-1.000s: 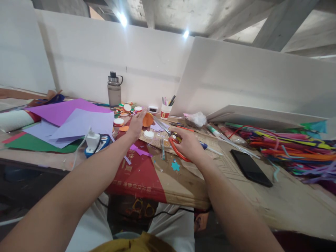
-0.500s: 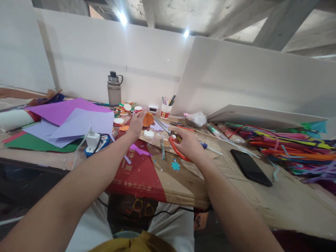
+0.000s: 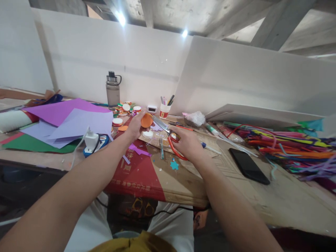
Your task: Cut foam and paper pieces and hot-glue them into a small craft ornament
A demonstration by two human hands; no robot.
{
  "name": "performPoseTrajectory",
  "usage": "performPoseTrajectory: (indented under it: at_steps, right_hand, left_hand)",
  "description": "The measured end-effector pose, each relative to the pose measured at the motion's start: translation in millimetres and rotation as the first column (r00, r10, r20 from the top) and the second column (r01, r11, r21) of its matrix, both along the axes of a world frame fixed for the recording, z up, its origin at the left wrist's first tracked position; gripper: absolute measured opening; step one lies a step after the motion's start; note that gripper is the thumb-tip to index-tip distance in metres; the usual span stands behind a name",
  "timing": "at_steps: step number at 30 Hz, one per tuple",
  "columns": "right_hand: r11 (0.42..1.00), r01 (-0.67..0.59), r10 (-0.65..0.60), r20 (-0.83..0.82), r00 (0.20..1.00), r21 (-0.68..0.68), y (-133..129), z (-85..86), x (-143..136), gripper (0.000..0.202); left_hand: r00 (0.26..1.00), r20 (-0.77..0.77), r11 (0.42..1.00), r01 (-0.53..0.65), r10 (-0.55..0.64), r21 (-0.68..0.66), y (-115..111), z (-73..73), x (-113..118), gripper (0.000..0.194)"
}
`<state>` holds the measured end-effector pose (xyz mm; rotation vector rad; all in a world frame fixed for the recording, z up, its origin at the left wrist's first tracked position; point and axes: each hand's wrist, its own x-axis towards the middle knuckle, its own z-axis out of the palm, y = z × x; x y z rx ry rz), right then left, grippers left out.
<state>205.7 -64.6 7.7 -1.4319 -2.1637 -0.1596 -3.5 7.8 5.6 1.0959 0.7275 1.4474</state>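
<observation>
Between the fingers of my left hand is a round orange paper disc, held up over the table. My right hand grips the red handles of a pair of scissors, whose blades point left and reach the disc's right edge. Whether the blades bite into the paper is too small to tell. Below them lie a white round piece, a slim clear tube and a blue flower-shaped cutout. Purple paper scraps rest near my left forearm.
Coloured paper sheets and a power strip with a white plug lie on the left. A water bottle and a paper cup of pens stand behind. At right are a phone and fuzzy coloured stems.
The orange disc is turned slightly in my left hand, and the scissor blades look a little wider apart in view. The whole scene has shifted slightly left with the camera.
</observation>
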Motion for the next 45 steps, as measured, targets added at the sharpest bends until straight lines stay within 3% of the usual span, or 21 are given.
performPoseTrajectory:
  at_steps: [15, 26, 35, 45]
  right_hand:
    - [1.000, -0.005, 0.005, 0.007, 1.000, -0.011, -0.7, 1.7, -0.2, 0.040]
    - [1.000, 0.018, -0.020, 0.070, 0.997, 0.022, 2.3, -2.9, 0.4, 0.044]
    - [0.999, 0.041, -0.042, 0.098, 0.994, 0.020, 1.8, -2.2, -0.9, 0.044]
    - [0.998, 0.062, -0.064, 0.121, 0.991, 0.024, 1.3, -3.0, -2.8, 0.043]
  left_hand:
    - [0.997, 0.066, 0.999, -0.031, 0.033, -0.022, 3.9, -4.1, 2.3, 0.031]
    - [0.997, 0.080, 0.997, -0.012, 0.017, -0.070, 1.4, -0.3, 4.4, 0.034]
    - [0.998, 0.038, 0.999, 0.043, -0.042, -0.023, 2.7, -5.1, 2.9, 0.035]
    - [0.996, 0.090, 0.996, 0.013, -0.005, -0.083, 4.6, -5.2, 3.1, 0.032]
